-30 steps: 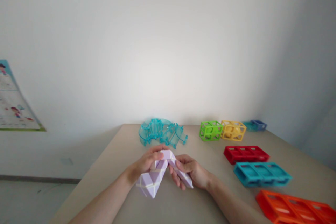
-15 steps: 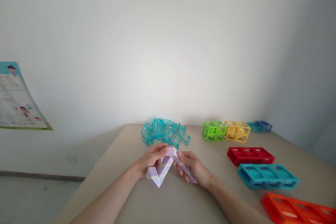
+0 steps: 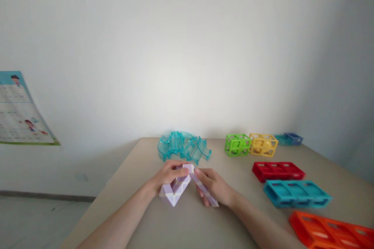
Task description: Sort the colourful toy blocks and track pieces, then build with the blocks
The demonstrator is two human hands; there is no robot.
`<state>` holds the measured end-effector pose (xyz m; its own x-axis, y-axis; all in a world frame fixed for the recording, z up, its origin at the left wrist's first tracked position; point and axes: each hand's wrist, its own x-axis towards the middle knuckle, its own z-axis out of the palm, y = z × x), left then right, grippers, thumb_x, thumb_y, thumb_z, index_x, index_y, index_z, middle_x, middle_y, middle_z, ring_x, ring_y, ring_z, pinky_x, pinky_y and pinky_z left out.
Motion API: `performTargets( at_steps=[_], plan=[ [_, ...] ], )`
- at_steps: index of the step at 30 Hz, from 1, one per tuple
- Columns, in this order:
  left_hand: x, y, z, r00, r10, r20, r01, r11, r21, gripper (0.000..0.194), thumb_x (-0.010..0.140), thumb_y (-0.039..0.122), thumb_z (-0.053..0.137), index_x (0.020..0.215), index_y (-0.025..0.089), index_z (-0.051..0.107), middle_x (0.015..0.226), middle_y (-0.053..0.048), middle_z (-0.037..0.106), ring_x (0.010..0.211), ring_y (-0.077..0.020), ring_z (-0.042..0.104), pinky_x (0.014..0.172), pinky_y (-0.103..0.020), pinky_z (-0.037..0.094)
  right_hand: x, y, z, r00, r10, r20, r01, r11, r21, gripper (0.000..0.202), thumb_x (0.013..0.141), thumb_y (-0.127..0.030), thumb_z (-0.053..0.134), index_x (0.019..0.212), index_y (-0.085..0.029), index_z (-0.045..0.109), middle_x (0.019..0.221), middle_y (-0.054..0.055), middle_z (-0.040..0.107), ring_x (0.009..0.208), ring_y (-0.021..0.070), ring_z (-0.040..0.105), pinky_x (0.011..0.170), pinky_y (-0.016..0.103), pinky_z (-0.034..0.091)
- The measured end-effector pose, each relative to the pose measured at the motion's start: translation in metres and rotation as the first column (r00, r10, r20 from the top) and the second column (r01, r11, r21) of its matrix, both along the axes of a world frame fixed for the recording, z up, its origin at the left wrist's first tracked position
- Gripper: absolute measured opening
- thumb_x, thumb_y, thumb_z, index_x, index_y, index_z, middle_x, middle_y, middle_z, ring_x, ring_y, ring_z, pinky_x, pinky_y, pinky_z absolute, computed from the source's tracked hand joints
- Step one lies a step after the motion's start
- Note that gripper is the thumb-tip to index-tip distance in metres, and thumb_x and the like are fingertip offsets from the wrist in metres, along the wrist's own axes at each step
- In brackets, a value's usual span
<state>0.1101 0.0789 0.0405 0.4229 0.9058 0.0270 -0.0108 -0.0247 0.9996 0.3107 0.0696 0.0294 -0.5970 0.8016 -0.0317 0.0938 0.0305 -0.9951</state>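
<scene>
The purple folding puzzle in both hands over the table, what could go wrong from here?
The purple folding puzzle is bent into a peak, gripped by the left hand and right hand; a hard twist might pinch a fingertip or pop a joint. The clear teal pieces lie just beyond the knuckles and could get bumped.

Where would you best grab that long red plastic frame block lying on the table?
Probably across its two long side walls near the middle, coming from above. The red plastic frame block lies flat on the beige table, narrow and long, with open windows on top. Space shows on both long sides, though the teal frame block lies close on its near side.
</scene>
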Motion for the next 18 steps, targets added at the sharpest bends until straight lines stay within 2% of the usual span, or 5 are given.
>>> performTargets(
  at_steps=[7,12,14,16,18],
  plan=[
    [-0.002,-0.009,0.009,0.994,-0.106,-0.026,0.105,0.994,-0.008,0.033,0.073,0.043,0.071,0.083,0.012,0.072,0.061,0.0,0.058,0.052,-0.0092,0.047,0.048,-0.022,0.028,0.003,0.002,0.004,0.982,0.14,-0.127,-0.168,0.955,-0.244,0.052,0.081,-0.063,0.05,0.073,-0.012,0.056,0.047,0.004,0.061,0.032,0.0165,0.057,0.031,0.022,0.042],
    [-0.005,-0.006,0.006,0.991,-0.116,-0.069,0.111,0.991,-0.068,0.041,0.07,0.045,0.073,0.093,0.011,0.073,0.061,-0.001,0.059,0.051,-0.0095,0.046,0.049,-0.022,0.031,0.004,0.002,0.005,0.983,0.154,-0.096,-0.179,0.907,-0.38,0.052,0.089,-0.055,0.037,0.068,-0.012,0.058,0.044,0.006,0.06,0.03,0.0166,0.057,0.03,0.021,0.043],
    [-0.007,-0.004,0.006,0.987,-0.118,-0.108,0.116,0.993,-0.024,0.042,0.067,0.044,0.075,0.094,0.011,0.074,0.063,-0.001,0.06,0.054,-0.0093,0.046,0.051,-0.021,0.03,0.007,0.005,0.004,0.984,0.166,-0.059,-0.174,0.873,-0.456,0.055,0.091,-0.052,0.029,0.064,-0.013,0.056,0.039,0.005,0.056,0.027,0.0162,0.054,0.027,0.021,0.042],
    [-0.008,-0.002,0.006,0.981,-0.125,-0.146,0.129,0.992,0.013,0.045,0.065,0.044,0.077,0.096,0.011,0.075,0.066,-0.002,0.061,0.057,-0.0096,0.045,0.052,-0.021,0.031,0.011,0.009,0.005,0.974,0.225,-0.022,-0.199,0.81,-0.552,0.056,0.092,-0.05,0.025,0.063,-0.014,0.056,0.037,0.005,0.055,0.027,0.0175,0.055,0.025,0.022,0.042],
    [-0.008,-0.003,0.007,0.977,-0.141,-0.158,0.145,0.989,0.013,0.047,0.064,0.045,0.078,0.098,0.013,0.075,0.069,-0.002,0.063,0.059,-0.0103,0.046,0.053,-0.021,0.032,0.016,0.011,0.006,0.969,0.241,-0.05,-0.227,0.797,-0.56,0.051,0.09,-0.046,0.031,0.063,-0.013,0.059,0.038,0.006,0.055,0.026,0.0189,0.054,0.023,0.025,0.042]
  ],
)
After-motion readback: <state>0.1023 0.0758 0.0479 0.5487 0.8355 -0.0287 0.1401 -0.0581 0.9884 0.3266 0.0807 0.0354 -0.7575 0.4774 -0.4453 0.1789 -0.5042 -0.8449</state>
